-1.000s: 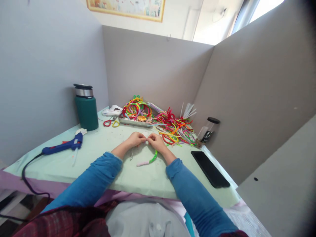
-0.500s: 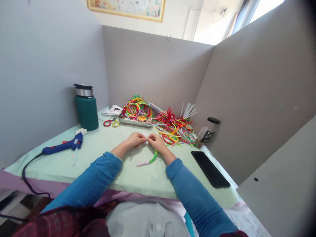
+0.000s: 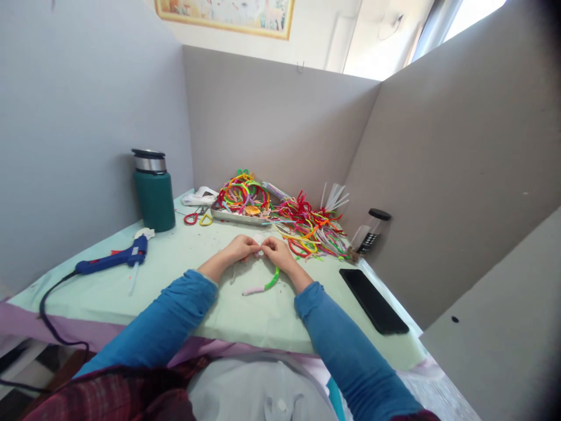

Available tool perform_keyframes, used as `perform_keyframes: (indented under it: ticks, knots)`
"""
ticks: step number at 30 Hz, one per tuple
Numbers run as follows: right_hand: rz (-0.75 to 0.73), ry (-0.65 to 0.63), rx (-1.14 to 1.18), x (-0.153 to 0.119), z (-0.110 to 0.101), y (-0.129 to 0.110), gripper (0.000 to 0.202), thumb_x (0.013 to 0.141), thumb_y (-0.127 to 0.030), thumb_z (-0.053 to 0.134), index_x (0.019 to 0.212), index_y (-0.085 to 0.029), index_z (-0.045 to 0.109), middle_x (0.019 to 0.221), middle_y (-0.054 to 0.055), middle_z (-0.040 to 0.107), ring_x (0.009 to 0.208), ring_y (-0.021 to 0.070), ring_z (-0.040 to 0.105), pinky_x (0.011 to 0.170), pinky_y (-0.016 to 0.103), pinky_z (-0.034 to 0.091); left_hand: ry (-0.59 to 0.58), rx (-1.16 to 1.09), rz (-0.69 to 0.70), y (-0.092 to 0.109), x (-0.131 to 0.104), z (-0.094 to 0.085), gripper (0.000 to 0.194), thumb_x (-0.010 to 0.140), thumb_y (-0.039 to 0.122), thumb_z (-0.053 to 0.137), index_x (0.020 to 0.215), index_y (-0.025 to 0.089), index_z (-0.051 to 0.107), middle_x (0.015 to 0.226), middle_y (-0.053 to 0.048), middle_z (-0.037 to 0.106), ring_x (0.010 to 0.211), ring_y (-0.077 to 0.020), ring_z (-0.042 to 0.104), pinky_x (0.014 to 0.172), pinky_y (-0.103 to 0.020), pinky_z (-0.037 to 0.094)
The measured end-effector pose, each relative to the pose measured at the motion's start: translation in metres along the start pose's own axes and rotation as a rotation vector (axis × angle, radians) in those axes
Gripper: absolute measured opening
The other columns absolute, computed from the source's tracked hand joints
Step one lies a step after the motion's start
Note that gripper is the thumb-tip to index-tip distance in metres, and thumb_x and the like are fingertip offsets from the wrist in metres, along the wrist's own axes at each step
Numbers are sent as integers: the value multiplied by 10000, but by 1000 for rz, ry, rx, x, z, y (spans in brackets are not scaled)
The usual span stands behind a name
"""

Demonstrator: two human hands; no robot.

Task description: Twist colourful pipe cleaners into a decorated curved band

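Note:
My left hand and my right hand meet over the middle of the table, fingertips pinched together and almost touching. A small whitish bit shows between them, too small to make out. From under my right hand curves a fuzzy pipe cleaner piece, green in the middle and pale pink at its free end, which lies on the table. Its upper part is hidden behind the right hand. What the left fingers pinch is covered by the fingers themselves. A thin pale loop lies beside my left wrist.
A blue glue gun with a cord lies left, before a green bottle. Scissors lie near a metal tray piled with pipe cleaners. More pipe cleaners, a clear container and a black phone are on the right.
The fingertips have shifted very slightly, and the whitish bit between them shows a little more. The pipe cleaner and everything else stay in place.

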State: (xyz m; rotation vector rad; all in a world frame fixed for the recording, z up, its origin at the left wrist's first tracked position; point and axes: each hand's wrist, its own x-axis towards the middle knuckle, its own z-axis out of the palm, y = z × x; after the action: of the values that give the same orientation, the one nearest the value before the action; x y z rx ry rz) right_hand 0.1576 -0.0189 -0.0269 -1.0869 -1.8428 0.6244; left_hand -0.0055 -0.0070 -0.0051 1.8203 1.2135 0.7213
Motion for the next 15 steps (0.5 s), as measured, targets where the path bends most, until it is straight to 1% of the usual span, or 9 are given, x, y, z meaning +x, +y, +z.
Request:
perform_keyframes:
  ticks: [8,15]
  knots:
    - [11,-1,-12,0,0,-3,100,715,-228,469,731,-180,555,588,-32,541,572,107,480,570,219,372,-10,5,14,-4,2,0,395,693,497,560,683,105,610,342,45,407,300,-61,322,361,-203,229]
    - [12,-2,-10,0,0,-4,94,712,-221,468,725,-178,551,584,-34,542,564,105,484,565,218,370,-31,-27,14,-8,5,1,390,681,483,573,740,99,615,417,32,480,313,-54,330,355,-199,235]
